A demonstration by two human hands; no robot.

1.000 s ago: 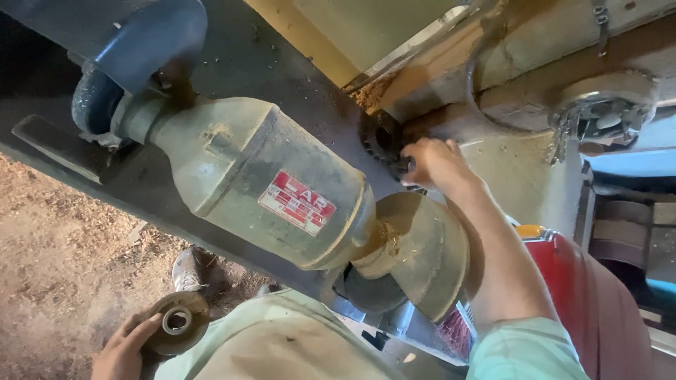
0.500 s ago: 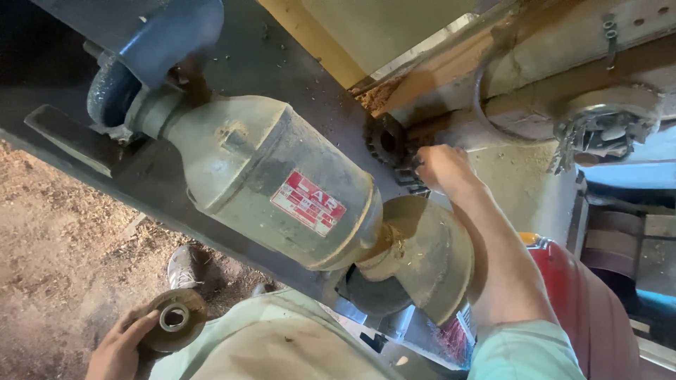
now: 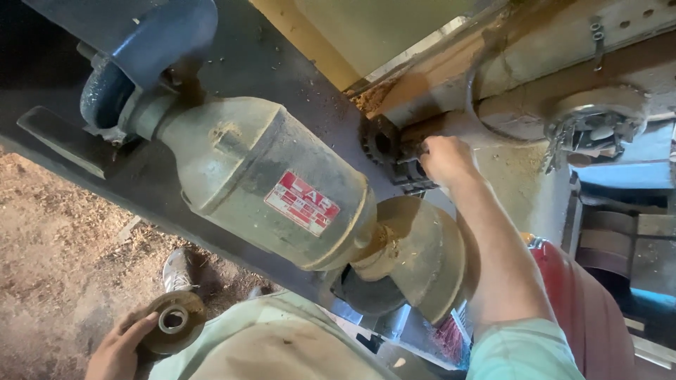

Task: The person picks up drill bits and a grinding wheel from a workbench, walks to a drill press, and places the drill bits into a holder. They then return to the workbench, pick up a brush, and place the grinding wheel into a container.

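Low at the left, the left hand [image 3: 116,348] has its fingers curled around a round metal disc [image 3: 171,321] with a centre hole, held above the sawdust floor [image 3: 56,232] near a shoe [image 3: 176,269]. A grey motor [image 3: 267,186] spans the middle on a dark desk [image 3: 282,77]. To the right, the right hand [image 3: 445,158] reaches a black gear [image 3: 380,141]; its fingers close loosely beside it, though what they grip is hidden.

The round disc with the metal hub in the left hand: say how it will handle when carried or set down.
The disc looks thick and stiff, with a metal hub, so it is probably heavy for its size. The left hand grips only its rim, so it might slip. Being round, it may roll if set on edge on the dusty ground.
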